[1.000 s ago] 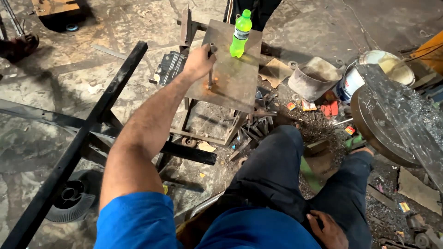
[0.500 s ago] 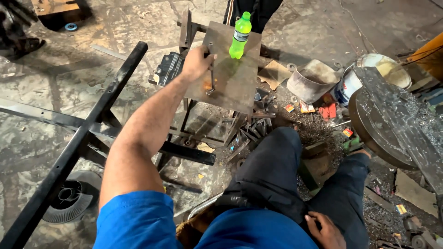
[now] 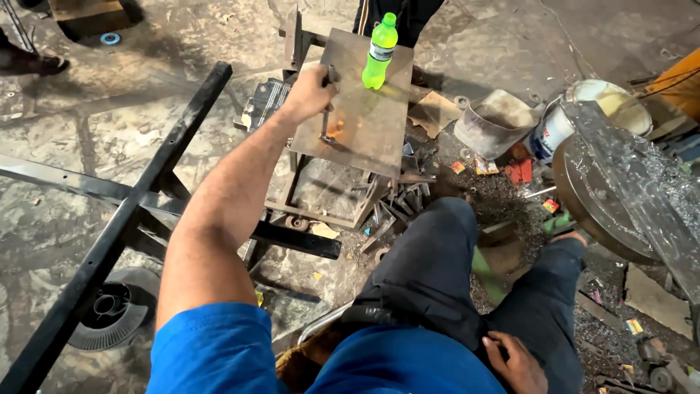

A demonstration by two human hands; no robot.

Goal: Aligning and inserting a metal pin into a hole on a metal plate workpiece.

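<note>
Left hand upper centre, fingers wrapped round thin upright metal rod on rusty square steel plate; green plastic bottle just beside; right hand lower right, fingers loosely curled on dark trouser leg.

I see the worktop as dull, rust-spotted steel plate; upon it, a glossy green plastic bottle. Left of it, a matt black metal frame; beneath, rough stained concrete floor.

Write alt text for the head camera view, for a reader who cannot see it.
A person's left hand grips a small metal rod upright on a steel plate table, beside a green bottle. The right hand rests on the thigh, above a floor littered with metal scraps.
</note>
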